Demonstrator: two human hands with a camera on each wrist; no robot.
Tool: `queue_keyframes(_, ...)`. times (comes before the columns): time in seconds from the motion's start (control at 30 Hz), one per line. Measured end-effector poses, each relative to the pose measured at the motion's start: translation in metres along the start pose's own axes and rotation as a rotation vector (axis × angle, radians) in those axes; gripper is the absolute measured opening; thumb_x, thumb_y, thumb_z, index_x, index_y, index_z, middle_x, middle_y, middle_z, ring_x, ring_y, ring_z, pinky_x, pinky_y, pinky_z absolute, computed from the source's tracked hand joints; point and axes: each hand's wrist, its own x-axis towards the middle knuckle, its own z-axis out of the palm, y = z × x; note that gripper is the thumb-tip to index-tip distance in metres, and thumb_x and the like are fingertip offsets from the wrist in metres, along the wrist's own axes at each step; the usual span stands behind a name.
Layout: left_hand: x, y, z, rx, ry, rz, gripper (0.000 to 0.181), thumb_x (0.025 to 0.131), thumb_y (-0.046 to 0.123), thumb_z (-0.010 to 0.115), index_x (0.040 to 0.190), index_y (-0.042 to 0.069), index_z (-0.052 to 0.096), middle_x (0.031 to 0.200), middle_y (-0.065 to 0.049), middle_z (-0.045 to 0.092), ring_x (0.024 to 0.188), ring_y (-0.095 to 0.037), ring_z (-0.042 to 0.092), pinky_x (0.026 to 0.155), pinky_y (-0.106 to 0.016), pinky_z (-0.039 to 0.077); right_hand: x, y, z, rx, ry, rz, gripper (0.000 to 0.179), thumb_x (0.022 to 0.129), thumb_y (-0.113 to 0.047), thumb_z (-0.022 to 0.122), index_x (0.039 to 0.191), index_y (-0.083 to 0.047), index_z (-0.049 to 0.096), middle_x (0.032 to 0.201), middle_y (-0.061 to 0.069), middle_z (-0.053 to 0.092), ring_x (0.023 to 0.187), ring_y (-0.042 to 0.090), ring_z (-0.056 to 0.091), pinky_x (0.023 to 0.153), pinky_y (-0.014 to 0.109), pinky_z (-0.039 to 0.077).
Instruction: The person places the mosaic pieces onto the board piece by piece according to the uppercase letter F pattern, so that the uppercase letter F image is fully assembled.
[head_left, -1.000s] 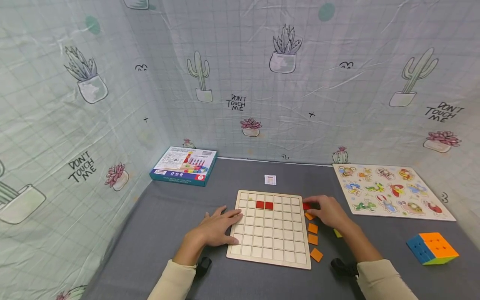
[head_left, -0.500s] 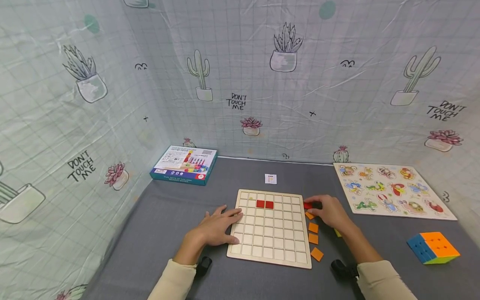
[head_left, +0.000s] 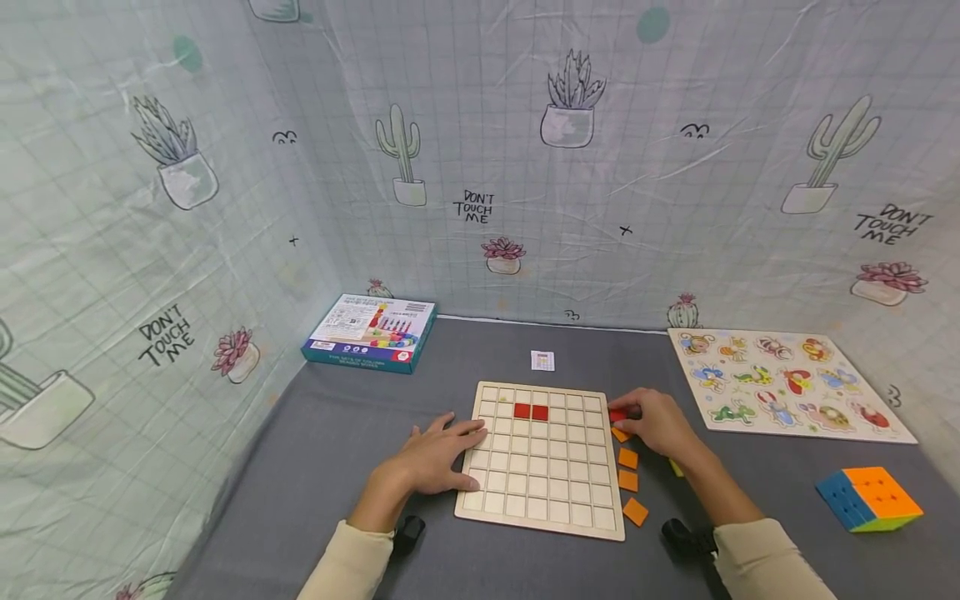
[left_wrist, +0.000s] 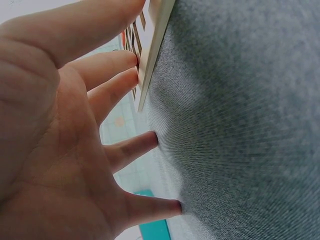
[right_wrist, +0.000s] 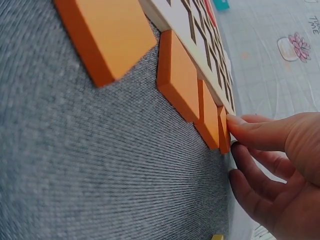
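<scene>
A wooden grid board (head_left: 547, 487) lies on the grey cloth, with two red square tiles (head_left: 530, 412) side by side in an upper row. My left hand (head_left: 433, 457) rests at its left edge, fingers spread; thumb and two fingertips touch the board while the other two reach the cloth in the left wrist view. Just off the board's upper right corner, my right hand (head_left: 660, 425) pinches a red tile (head_left: 617, 415) between thumb and fingers. That tile is hidden in the right wrist view. Several orange tiles (right_wrist: 179, 75) lie along the board's right edge.
A yellow-green piece (head_left: 677, 468) sits partly under my right forearm. Toward the right lie an insect puzzle board (head_left: 787, 379) and a puzzle cube (head_left: 870, 498). A small printed card (head_left: 542, 361) is behind the grid board, and a flat toy box (head_left: 370, 333) stands back left.
</scene>
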Motion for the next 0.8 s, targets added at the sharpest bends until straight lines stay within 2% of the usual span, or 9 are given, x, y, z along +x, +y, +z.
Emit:
queue_keyframes(0.17, 0.000, 0.000, 0.001, 0.003, 0.006, 0.006, 0.079, 0.087, 0.040, 0.080, 0.156, 0.021, 0.045, 0.167, 0.003, 0.036, 0.158, -0.042, 0.021, 0.113, -0.084, 0.015, -0.001, 0.001, 0.001, 0.006, -0.002, 0.002, 0.028, 0.089, -0.008, 0.077, 0.117, -0.003, 0.076, 0.113, 0.021, 0.073, 0.088, 0.026, 0.069, 0.071, 0.038, 0.059)
queue_keyframes(0.37, 0.000, -0.001, 0.001, 0.003, 0.006, 0.011, 0.079, 0.087, 0.041, 0.079, 0.156, 0.021, 0.045, 0.167, 0.003, 0.036, 0.158, -0.043, 0.020, 0.113, -0.084, 0.015, -0.002, 0.000, -0.001, 0.004, -0.002, 0.002, 0.028, 0.089, -0.009, 0.077, 0.116, -0.003, 0.077, 0.108, 0.020, 0.075, 0.078, 0.019, 0.067, 0.063, 0.031, 0.055)
queue_keyframes(0.6, 0.000, -0.001, 0.002, -0.001, 0.005, 0.012, 0.079, 0.087, 0.040, 0.079, 0.156, 0.021, 0.045, 0.167, 0.003, 0.036, 0.158, -0.043, 0.020, 0.113, -0.085, 0.015, 0.000, -0.006, -0.001, 0.053, 0.077, -0.059, 0.022, 0.090, -0.007, 0.076, 0.112, -0.003, 0.078, 0.113, 0.019, 0.076, 0.088, 0.026, 0.073, 0.070, 0.034, 0.061)
queue_keyframes(0.8, 0.001, -0.001, 0.002, 0.003, 0.004, 0.005, 0.079, 0.087, 0.040, 0.080, 0.156, 0.021, 0.045, 0.167, 0.003, 0.036, 0.158, -0.042, 0.021, 0.113, -0.084, 0.015, 0.004, -0.021, 0.002, 0.086, 0.125, -0.085, 0.021, 0.089, -0.006, 0.076, 0.109, -0.002, 0.079, 0.116, 0.020, 0.075, 0.091, 0.028, 0.074, 0.068, 0.029, 0.061)
